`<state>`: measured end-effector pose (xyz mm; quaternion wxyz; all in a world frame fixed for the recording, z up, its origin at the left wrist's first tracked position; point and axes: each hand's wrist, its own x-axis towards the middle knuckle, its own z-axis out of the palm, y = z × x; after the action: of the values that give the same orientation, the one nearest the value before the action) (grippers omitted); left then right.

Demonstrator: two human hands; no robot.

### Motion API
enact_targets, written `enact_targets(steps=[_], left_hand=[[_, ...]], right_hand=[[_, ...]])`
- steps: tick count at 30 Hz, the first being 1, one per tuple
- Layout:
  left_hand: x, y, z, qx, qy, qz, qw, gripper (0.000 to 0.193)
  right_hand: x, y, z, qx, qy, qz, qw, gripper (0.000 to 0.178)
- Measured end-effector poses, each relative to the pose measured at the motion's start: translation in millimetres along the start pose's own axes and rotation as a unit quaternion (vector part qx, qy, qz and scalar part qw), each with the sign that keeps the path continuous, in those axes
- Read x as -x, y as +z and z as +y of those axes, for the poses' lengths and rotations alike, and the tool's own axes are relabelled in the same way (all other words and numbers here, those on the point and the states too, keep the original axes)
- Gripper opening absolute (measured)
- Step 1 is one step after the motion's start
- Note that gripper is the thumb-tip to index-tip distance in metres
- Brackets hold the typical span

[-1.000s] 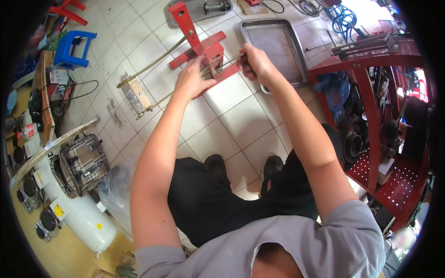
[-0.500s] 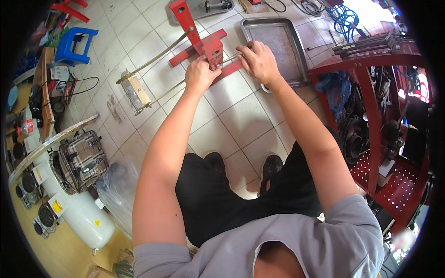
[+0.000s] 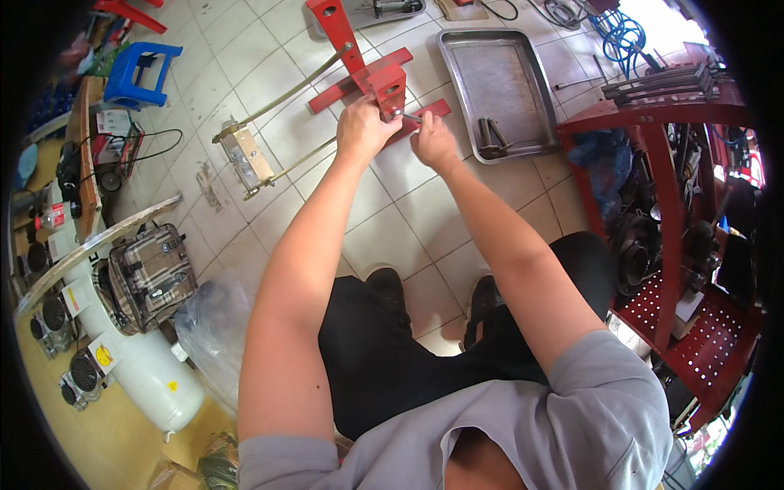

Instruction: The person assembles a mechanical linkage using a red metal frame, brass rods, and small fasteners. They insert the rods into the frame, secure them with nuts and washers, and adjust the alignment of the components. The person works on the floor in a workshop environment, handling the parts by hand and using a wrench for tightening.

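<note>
A red metal stand point(image 3: 390, 86) with an upright post and flat base bars is on the tiled floor in front of me. My left hand point(image 3: 361, 129) is closed at the post's left side, its thumb close to a small silver bolt point(image 3: 398, 113) low on the post. From that bolt a slim metal wrench point(image 3: 412, 118) reaches right to my right hand point(image 3: 434, 142), whose fingers are curled around its end. Left of the stand, a metal block point(image 3: 247, 158) joins two long rods point(image 3: 302, 87), the upper one meeting the red frame. My left hand partly hides the lower rod.
A metal tray point(image 3: 500, 77) holding a few bolts or pins point(image 3: 492, 137) lies right of the stand. Farther right is a red tool rack point(image 3: 663, 212). A blue stool point(image 3: 140, 75), a plaid bag point(image 3: 153, 273) and a white tank point(image 3: 151, 380) stand left.
My right hand has moved down and its extended fingers have curled in. The wrench has swung downward around the bolt. The view has shifted slightly, uncovering the bolts in the tray.
</note>
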<state>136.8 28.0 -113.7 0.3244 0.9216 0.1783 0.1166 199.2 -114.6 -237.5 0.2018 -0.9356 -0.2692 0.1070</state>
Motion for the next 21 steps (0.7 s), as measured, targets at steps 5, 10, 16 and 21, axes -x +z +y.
enact_targets(steps=[5, 10, 16, 21], left_hand=[[-0.6, -2.5, 2.1, 0.007, -0.003, -0.008, 1.000, 0.021], [-1.5, -4.5, -1.2, -0.017, -0.005, -0.028, 0.999, 0.023], [-2.5, -0.8, -2.7, 0.003, 0.016, -0.009, 1.000, 0.020], [-7.1, 0.5, 1.1, -0.015, 0.016, -0.018, 1.000, 0.021]], right_hand=[[1.9, 25.4, -33.7, -0.165, 0.094, -0.071, 0.979, 0.044], [-1.7, 28.4, -38.4, -0.174, 0.122, -0.047, 0.976, 0.039], [-3.5, 15.8, -22.5, -0.116, 0.051, -0.024, 0.992, 0.031], [-6.4, 38.3, -20.9, -0.190, 0.082, 0.002, 0.978, 0.028]])
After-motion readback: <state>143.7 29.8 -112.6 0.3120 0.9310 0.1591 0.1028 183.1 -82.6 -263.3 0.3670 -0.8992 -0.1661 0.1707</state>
